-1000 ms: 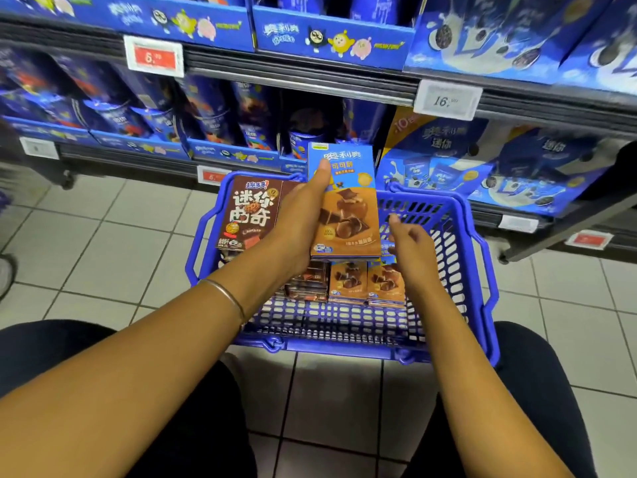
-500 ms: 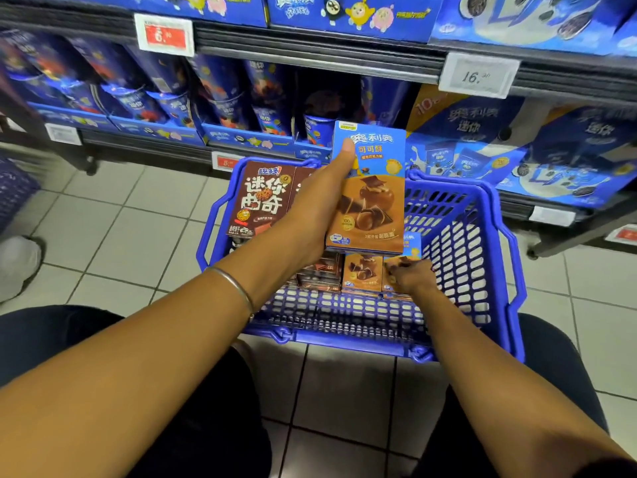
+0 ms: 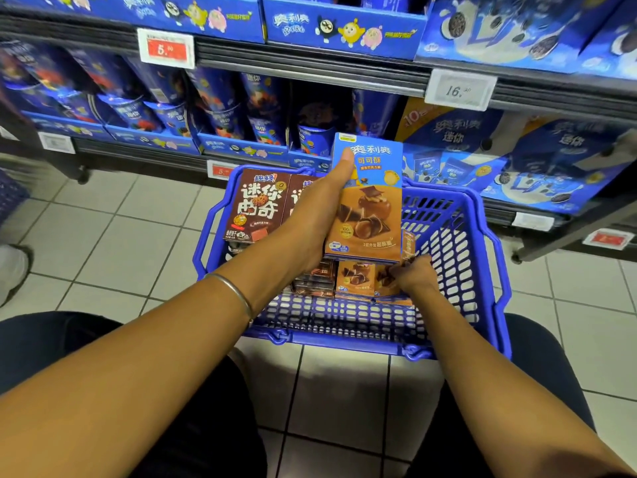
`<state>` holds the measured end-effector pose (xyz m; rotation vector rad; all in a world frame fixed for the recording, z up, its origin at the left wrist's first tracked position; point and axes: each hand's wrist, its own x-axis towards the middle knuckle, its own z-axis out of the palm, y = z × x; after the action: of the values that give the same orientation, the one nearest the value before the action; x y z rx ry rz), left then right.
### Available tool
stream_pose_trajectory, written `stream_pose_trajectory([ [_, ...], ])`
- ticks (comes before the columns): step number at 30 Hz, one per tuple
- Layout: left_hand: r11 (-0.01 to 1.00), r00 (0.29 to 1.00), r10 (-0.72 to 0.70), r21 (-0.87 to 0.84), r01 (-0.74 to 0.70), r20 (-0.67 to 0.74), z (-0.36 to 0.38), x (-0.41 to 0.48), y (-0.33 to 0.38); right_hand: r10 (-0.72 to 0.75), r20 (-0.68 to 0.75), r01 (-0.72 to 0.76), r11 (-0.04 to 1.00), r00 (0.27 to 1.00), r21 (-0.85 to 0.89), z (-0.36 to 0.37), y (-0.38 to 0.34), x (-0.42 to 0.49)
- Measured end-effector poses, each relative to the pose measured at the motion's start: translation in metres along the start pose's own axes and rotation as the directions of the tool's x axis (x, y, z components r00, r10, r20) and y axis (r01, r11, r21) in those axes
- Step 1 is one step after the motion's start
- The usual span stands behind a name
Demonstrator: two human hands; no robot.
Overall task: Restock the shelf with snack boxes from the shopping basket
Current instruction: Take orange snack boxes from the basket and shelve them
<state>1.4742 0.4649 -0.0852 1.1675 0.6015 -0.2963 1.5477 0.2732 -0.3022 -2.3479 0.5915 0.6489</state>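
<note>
A blue shopping basket (image 3: 458,236) stands on the tiled floor in front of the shelf. My left hand (image 3: 320,215) grips a blue and orange snack box (image 3: 368,208) upright above the basket, thumb along its left edge. My right hand (image 3: 412,274) reaches down into the basket and pinches another orange snack box (image 3: 408,241) from a row of orange boxes (image 3: 355,279). Dark brown cookie boxes (image 3: 256,205) stand at the basket's left side.
The low shelf (image 3: 310,77) behind the basket holds blue cookie cups (image 3: 262,108) and large blue packs (image 3: 537,160), with price tags along its rails. My knees flank the basket. A white shoe (image 3: 12,270) shows at the far left on the floor.
My right hand dropped from beside the held box into the basket and took hold of an orange box there. My left hand kept its box up.
</note>
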Motion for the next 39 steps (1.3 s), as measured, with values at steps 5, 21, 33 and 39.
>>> stream_pose_trajectory([
  [5,1.0,1.0,-0.009,0.008,0.008,0.012,-0.001,0.004,0.0,-0.135,-0.082,0.134,0.991,0.987,-0.018,-0.015,-0.001,-0.013],
  [21,0.952,0.942,0.205,0.276,-0.129,-0.264,-0.008,0.032,-0.003,-0.429,-0.17,0.385,0.485,0.887,0.785,-0.146,-0.081,-0.12],
  [33,0.99,0.978,0.125,0.09,-0.111,-0.165,0.0,0.032,-0.007,-0.509,-0.146,0.486,0.639,0.848,0.596,-0.077,-0.109,-0.153],
  [39,0.998,0.99,0.069,0.023,-0.067,-0.124,-0.002,0.032,-0.004,-0.474,-0.118,0.429,0.629,0.873,0.648,-0.07,-0.11,-0.154],
])
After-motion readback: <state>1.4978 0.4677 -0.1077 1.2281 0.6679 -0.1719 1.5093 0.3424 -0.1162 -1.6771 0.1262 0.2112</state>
